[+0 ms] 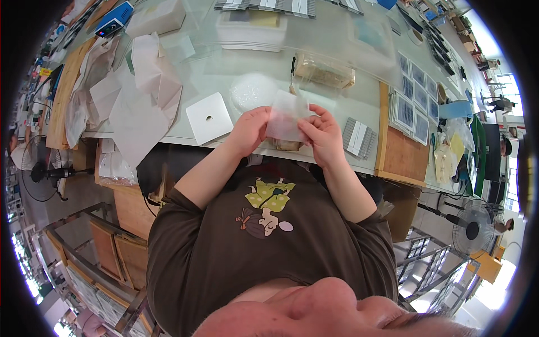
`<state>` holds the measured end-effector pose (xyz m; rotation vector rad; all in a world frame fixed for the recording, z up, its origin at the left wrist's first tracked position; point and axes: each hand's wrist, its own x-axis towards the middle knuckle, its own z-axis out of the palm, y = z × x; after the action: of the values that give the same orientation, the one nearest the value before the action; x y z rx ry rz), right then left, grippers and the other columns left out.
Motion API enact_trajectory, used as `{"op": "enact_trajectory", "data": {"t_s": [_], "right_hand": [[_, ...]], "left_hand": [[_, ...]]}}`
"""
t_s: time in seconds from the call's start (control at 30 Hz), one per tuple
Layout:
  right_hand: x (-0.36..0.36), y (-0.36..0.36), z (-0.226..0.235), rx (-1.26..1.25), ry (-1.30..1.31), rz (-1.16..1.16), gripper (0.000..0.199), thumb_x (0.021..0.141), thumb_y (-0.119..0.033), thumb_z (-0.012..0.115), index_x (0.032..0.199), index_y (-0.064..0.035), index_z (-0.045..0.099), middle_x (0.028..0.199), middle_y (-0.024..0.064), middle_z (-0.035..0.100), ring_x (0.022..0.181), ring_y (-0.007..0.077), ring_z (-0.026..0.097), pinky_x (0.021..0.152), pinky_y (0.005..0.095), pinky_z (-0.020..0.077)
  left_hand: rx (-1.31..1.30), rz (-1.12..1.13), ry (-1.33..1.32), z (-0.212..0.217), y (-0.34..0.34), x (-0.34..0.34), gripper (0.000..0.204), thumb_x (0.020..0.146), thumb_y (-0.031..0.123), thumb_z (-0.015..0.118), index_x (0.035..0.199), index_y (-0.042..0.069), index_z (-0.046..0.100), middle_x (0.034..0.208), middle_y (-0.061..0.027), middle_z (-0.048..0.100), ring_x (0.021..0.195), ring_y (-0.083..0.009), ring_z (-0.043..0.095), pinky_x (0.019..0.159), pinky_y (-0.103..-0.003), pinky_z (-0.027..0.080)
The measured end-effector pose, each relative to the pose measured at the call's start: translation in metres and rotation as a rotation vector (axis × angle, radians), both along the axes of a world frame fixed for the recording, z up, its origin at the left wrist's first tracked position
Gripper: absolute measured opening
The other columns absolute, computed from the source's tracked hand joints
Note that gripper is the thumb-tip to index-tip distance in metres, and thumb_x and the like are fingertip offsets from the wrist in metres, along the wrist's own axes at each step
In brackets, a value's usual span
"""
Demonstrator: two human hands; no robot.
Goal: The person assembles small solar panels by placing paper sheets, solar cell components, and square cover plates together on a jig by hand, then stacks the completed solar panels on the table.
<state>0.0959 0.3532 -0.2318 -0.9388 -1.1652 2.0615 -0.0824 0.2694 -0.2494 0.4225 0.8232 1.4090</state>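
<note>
Between my two hands I hold a thin, translucent whitish sheet point(288, 119) above the table's front edge. My left hand point(254, 130) pinches its left side, and my right hand point(324, 133) grips its right edge between thumb and fingers. Below the sheet, a brownish block point(287, 145) is partly hidden. Just beyond my left hand sits a round, white, glistening pad point(252, 91). A white square plate point(209, 118) with a small hole lies to the left. Behind the sheet are a thin brush point(292, 74) with a dark handle and a clear-wrapped tan block point(325, 72).
Crumpled white paper point(147, 84) spreads over the table's left side. Clear plastic boxes point(251, 35) stand farther back. To the right are a grey striped piece point(358, 138), a wooden board point(402, 160) and dark rectangular panels point(416, 92). Fans point(471, 227) flank the table.
</note>
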Motion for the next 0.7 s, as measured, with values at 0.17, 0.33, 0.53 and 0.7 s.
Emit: {"op": "enact_trajectory", "data": {"t_s": [0.17, 0.33, 0.53, 0.7], "right_hand": [[0.011, -0.005, -0.012, 0.247, -0.247, -0.046, 0.054, 0.080, 0.001, 0.070, 0.128, 0.0012, 0.043, 0.073, 0.0027, 0.060, 0.060, 0.0059, 0.054, 0.053, 0.0191, 0.0424], [0.018, -0.005, -0.027, 0.436, -0.461, -0.054, 0.057, 0.076, -0.002, 0.075, 0.125, 0.0028, 0.047, 0.069, -0.0005, 0.056, 0.059, 0.0037, 0.052, 0.053, 0.0170, 0.0415], [0.021, -0.007, -0.033, 0.441, -0.488, -0.080, 0.059, 0.074, -0.004, 0.078, 0.124, 0.0039, 0.048, 0.067, -0.0017, 0.055, 0.059, 0.0027, 0.050, 0.054, 0.0166, 0.0410], [0.022, -0.007, -0.032, 0.431, -0.495, -0.093, 0.059, 0.074, -0.004, 0.078, 0.125, 0.0037, 0.048, 0.067, -0.0026, 0.054, 0.058, 0.0020, 0.048, 0.054, 0.0160, 0.0399]], "left_hand": [[-0.146, -0.119, 0.552, -0.008, -0.002, -0.003, 0.022, 0.090, 0.021, 0.057, 0.088, 0.001, 0.064, 0.083, -0.0071, 0.067, 0.071, -0.0158, 0.062, 0.062, -0.031, 0.048], [-0.132, -0.056, 1.227, -0.001, -0.007, 0.008, 0.031, 0.083, 0.031, 0.067, 0.076, 0.001, 0.063, 0.062, -0.0088, 0.062, 0.057, -0.0190, 0.059, 0.056, -0.033, 0.046], [-0.199, -0.063, 1.196, -0.009, -0.008, 0.007, 0.033, 0.079, 0.032, 0.071, 0.073, 0.001, 0.062, 0.063, -0.0094, 0.062, 0.059, -0.0210, 0.060, 0.057, -0.033, 0.047], [-0.204, -0.056, 1.196, -0.010, -0.009, 0.008, 0.034, 0.078, 0.033, 0.072, 0.072, 0.002, 0.062, 0.063, -0.0089, 0.062, 0.059, -0.0199, 0.060, 0.057, -0.032, 0.047]]}}
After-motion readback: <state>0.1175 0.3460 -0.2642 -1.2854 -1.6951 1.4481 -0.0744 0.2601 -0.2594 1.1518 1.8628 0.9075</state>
